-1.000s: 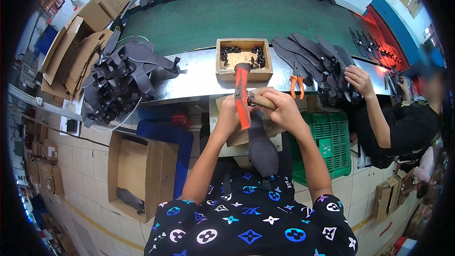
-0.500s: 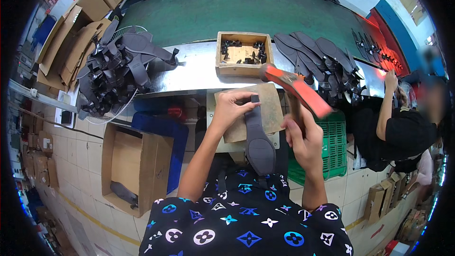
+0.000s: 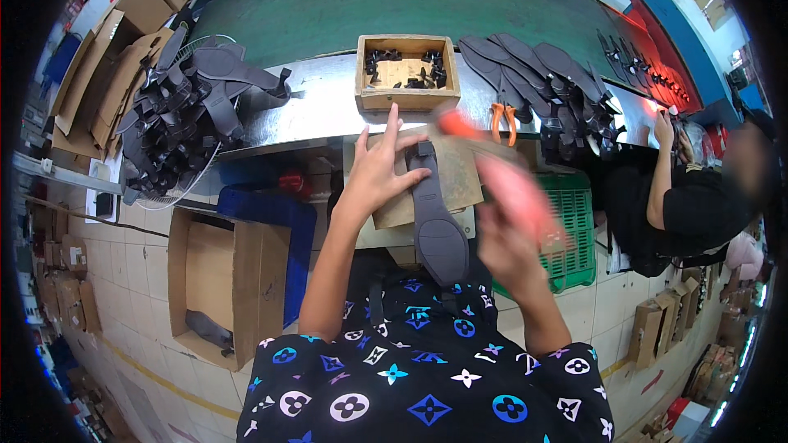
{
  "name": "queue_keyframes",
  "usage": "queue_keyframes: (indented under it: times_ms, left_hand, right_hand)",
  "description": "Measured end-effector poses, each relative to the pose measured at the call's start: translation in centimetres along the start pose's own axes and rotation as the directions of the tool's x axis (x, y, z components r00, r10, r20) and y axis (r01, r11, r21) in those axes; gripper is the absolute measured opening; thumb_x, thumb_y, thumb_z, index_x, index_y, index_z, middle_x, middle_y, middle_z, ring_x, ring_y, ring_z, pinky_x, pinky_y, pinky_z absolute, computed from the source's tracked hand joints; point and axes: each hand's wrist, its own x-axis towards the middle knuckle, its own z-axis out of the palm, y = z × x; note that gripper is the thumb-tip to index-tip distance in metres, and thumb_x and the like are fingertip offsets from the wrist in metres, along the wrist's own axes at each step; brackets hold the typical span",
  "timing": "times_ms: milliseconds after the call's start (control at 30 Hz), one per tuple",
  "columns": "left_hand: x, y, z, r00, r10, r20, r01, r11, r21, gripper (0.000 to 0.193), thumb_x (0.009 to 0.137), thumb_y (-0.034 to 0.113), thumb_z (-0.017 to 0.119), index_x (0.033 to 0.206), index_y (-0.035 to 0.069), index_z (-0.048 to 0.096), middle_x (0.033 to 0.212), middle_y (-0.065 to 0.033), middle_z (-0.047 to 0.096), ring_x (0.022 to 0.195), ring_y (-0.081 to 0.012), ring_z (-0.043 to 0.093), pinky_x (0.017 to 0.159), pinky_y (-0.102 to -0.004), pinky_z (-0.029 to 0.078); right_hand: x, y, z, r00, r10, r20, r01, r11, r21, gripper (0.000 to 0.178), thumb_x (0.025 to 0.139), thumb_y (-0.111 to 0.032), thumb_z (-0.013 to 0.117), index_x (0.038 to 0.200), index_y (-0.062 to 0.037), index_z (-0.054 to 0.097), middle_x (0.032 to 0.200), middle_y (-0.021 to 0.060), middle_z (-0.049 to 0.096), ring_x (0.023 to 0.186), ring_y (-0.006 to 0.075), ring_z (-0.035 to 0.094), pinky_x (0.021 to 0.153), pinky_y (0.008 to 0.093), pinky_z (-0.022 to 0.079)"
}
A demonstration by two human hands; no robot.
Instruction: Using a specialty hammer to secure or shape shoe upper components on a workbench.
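My left hand (image 3: 377, 174) is open, its fingers spread over a board (image 3: 455, 176), and its thumb touches the edge of a dark grey shoe sole (image 3: 442, 242). A small black piece (image 3: 424, 149) sits at the sole's far, narrow end. The sole lies partly on the board, its wide end toward my body. My right hand (image 3: 505, 250) is closed around a hammer (image 3: 517, 197) with red-orange parts. Motion smears the hammer, which is raised to the right of the sole.
A wooden box (image 3: 408, 99) of small black pieces stands on the metal bench, beside orange-handled pliers (image 3: 503, 125). Soles (image 3: 525, 74) lie right; a heaped wire basket (image 3: 215, 152) stands left. Below are a cardboard box (image 3: 261, 287) and green crate (image 3: 574, 221). A co-worker (image 3: 698, 205) sits right.
My left hand has gone from pinching the sole's narrow end to spread fingers. The hammer has swung and is blurred. The whole view has shifted slightly, and the pliers show more fully.
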Motion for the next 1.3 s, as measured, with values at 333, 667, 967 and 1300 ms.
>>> queue_keyframes:
  times_ms: [333, 667, 967, 1300]
  left_hand:
    - [-0.1, -0.2, -0.7, 0.998, 0.037, 0.041, -0.041, 0.995, 0.094, 0.061, 0.084, 0.044, 0.071, 0.139, 0.019, 0.057, 0.135, -0.0017, 0.062, 0.142, -0.0256, 0.04, 0.12, -0.0583, 0.01]
    - [-5.5, 8.5, -5.5, 0.969, 0.079, 0.236, 0.094, 0.761, -0.642, 0.021, 0.087, 0.008, 0.066, 0.105, -0.002, 0.071, 0.1, -0.0123, 0.072, 0.093, -0.0226, 0.07, 0.083, -0.0303, 0.053]
    - [-7.7, 11.7, -8.1, 0.838, -0.016, 0.546, 0.513, 0.367, -0.776, 0.026, 0.099, 0.018, 0.055, 0.095, -0.006, 0.064, 0.096, -0.0091, 0.058, 0.093, -0.0154, 0.055, 0.083, -0.0287, 0.042]
    - [-8.5, 11.6, -8.0, 0.756, 0.145, 0.638, 0.588, 0.275, -0.76, 0.032, 0.101, 0.023, 0.05, 0.098, -0.005, 0.066, 0.101, -0.0108, 0.061, 0.1, -0.0198, 0.058, 0.091, -0.0314, 0.043]
  right_hand:
    - [-2.8, 1.0, 0.4, 0.944, 0.27, 0.19, -0.316, 0.905, 0.285, 0.031, 0.096, -0.016, 0.057, 0.12, 0.0001, 0.049, 0.071, 0.011, 0.055, 0.055, 0.0302, 0.055, 0.05, 0.0364, 0.045]
    - [-0.4, 3.6, 1.3, 0.947, 0.277, 0.163, -0.303, 0.938, 0.169, 0.042, 0.091, -0.008, 0.065, 0.13, 0.0021, 0.054, 0.102, 0.0207, 0.066, 0.074, 0.0372, 0.067, 0.062, 0.0387, 0.054]
    - [1.6, 3.4, 1.5, 0.88, -0.078, 0.468, -0.097, 0.936, 0.338, 0.039, 0.092, -0.026, 0.066, 0.122, -0.0011, 0.063, 0.123, 0.0146, 0.061, 0.105, 0.0277, 0.061, 0.088, 0.0412, 0.048]
    - [0.8, -0.9, 2.7, 0.881, 0.054, 0.471, -0.474, 0.081, 0.877, 0.048, 0.095, -0.049, 0.062, 0.087, -0.0018, 0.067, 0.084, 0.0083, 0.062, 0.083, 0.0229, 0.057, 0.077, 0.0374, 0.046]
